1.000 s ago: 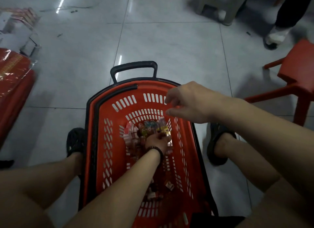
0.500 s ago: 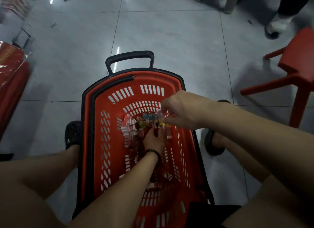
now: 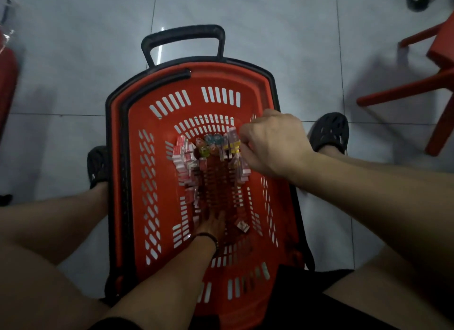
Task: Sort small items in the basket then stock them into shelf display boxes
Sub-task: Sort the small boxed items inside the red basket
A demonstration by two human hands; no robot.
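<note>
I am looking down into the red basket point(image 3: 233, 71), its pull handle at 12 o'clock; the sorted stock is bunched at the far end of the floor: a row of pink boxes point(image 3: 183, 155) running 12 to 6 down the 9 o'clock side, coloured pieces point(image 3: 211, 141) at 12, pale packets point(image 3: 233, 140) at 2. My right hand point(image 3: 272, 145) sits against those packets with its fingers curled under; whether they pinch one I cannot tell, as the knuckles hide the tips. My left hand point(image 3: 212, 222) lies low at the 6 o'clock end, fingers spread flat toward 12, holding nothing. One stray box point(image 3: 242, 226) rests tilted just beside it at 3 o'clock, and well apart from the right hand; I judge the left is the nearer, and a short sideways reach toward 3 should take it.
</note>
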